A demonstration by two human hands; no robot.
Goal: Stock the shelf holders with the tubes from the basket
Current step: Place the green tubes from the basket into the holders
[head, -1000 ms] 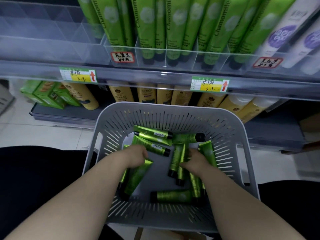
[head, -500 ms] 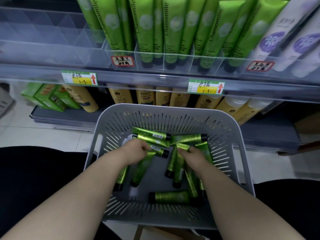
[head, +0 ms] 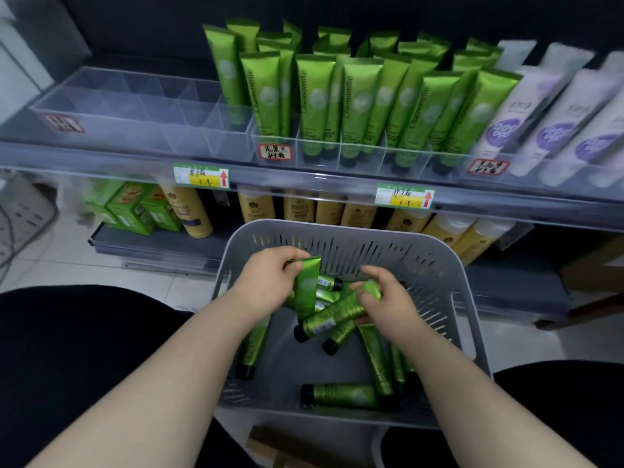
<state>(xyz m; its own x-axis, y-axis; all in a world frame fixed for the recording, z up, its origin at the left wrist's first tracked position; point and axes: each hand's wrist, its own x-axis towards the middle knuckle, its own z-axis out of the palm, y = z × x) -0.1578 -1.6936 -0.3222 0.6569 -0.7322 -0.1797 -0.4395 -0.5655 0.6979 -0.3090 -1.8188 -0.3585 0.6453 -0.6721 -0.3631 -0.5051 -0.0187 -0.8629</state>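
Observation:
A grey slotted basket (head: 435,261) sits on my lap and holds several green tubes with black caps. My left hand (head: 270,282) grips one green tube (head: 306,288) by its flat end, lifted upright above the pile. My right hand (head: 385,295) holds a second green tube (head: 334,315) that slants down to the left, cap lowest. More tubes lie flat on the basket floor (head: 341,395). On the shelf above, clear plastic holders (head: 358,153) stand full of upright green Chamomile tubes (head: 314,103). A clear holder to their left (head: 141,113) has nothing in its compartments.
Purple-and-white tubes (head: 553,123) fill the holder at the far right of the shelf. Price tags (head: 201,177) hang on the shelf edge. Yellow bottles (head: 189,211) and green boxes (head: 131,207) stand on the lower shelf behind the basket. White floor tiles show at the left.
Both hands rose from the basket floor, each lifting a green tube out of the pile. The camera tilted up, showing more of the upper shelf and its unfilled holder.

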